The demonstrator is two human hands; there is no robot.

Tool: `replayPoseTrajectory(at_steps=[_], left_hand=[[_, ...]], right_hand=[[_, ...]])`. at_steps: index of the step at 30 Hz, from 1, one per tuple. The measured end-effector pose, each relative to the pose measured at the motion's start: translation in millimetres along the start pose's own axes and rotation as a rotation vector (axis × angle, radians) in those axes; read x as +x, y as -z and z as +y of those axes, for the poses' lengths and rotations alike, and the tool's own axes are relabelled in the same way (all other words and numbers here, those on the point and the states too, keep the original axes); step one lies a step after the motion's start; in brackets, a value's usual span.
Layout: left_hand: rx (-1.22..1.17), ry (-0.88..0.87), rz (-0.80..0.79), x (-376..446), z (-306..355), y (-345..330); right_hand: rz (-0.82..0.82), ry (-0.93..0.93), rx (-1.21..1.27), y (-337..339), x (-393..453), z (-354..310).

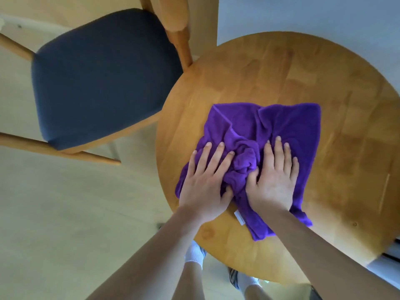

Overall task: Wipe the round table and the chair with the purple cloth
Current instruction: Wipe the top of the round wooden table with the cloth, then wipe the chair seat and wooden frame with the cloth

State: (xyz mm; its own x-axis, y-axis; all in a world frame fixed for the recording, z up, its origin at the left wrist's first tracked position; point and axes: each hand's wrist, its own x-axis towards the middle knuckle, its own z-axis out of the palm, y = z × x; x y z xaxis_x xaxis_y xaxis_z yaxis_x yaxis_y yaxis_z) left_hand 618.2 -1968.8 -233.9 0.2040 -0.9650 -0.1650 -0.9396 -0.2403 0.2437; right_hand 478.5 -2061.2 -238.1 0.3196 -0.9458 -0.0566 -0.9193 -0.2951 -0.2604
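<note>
The pale wood-look floor (65, 213) fills the view to the left of and below both hands. Under the hands is the round table (324, 148), a smooth, warm-toned wooden top pieced from blocks, with bare wood running out beyond the fingertips and far to the right of the right hand; its near rim curves just beneath the left wrist, so that hand works close to the edge. Up and to the left of the left hand stands the chair (97, 76), a light wooden frame with rounded legs and a dark navy fabric seat, its nearest post touching or almost touching the table rim; a gap of floor lies between seat and table. The purple cloth (287, 124), soft and fleecy, lies on the tabletop under both hands, spread flat beyond the fingers and bunched into folds between the two hands. The left hand (205, 185) presses flat on its left part, fingers straight and fanned. The right hand (272, 180) presses flat just beside it, fingers straight and close together. A small white label (239, 217) shows at the cloth's near edge between the wrists.
</note>
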Motion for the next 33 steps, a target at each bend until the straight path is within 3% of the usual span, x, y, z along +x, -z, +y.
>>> replayPoseTrajectory(at_steps=[13, 20, 26, 30, 33], left_hand=[[-0.100, -0.098, -0.043, 0, -110, 33], [-0.340, 0.050, -0.064, -4, -147, 49], [-0.180, 0.008, -0.103, -18, -206, 66], [0.046, -0.037, -0.058, -12, -260, 93], [0.138, -0.091, -0.115, 17, -301, 116]], right_hand=[[0.142, -0.081, 0.095, -25, -1, -107], [0.121, -0.026, 0.081, -34, 13, -164], [0.040, 0.125, 0.067, -44, 24, -210], [-0.087, 0.304, 0.074, -42, 62, -233], [-0.151, 0.368, 0.078, -38, 101, -260]])
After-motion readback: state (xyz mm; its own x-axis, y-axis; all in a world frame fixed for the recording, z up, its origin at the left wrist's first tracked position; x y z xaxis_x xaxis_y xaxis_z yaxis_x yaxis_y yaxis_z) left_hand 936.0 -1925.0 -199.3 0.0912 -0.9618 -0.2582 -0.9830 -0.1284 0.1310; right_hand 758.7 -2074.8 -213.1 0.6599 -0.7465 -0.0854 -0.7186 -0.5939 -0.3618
